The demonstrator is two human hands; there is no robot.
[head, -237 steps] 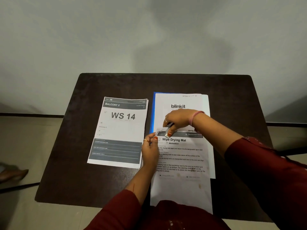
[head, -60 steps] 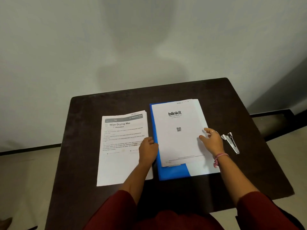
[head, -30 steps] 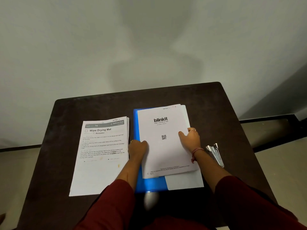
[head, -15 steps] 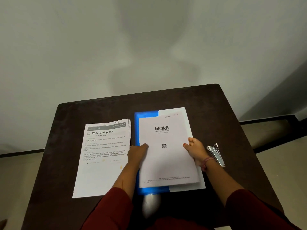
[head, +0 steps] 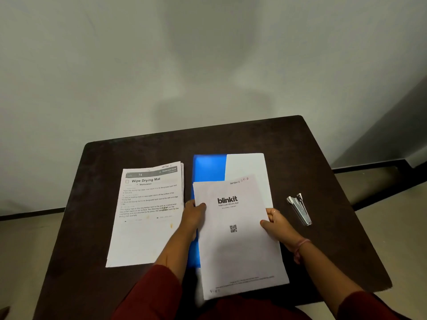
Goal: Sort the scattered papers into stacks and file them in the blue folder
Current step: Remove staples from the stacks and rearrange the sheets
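Note:
A white stack headed "blinkit" (head: 238, 245) is held by both hands over the near half of the blue folder (head: 208, 168). My left hand (head: 194, 215) grips its left edge, thumb on top. My right hand (head: 276, 224) grips its right edge the same way. The stack's near end reaches past the table's front edge. A blank white sheet (head: 248, 166) lies on the folder's far right part. To the left lies a second stack topped by the "Wipe Drying Mat" page (head: 145, 215).
A metal stapler (head: 300, 210) lies on the dark table (head: 254, 135) to the right of the folder. A plain wall rises behind the table, and floor shows on both sides.
Both hands have pulled the "blinkit" stack toward me off the folder, baring more blue and the blank sheet. Before that, the "Wipe Drying Mat" page went onto the left stack.

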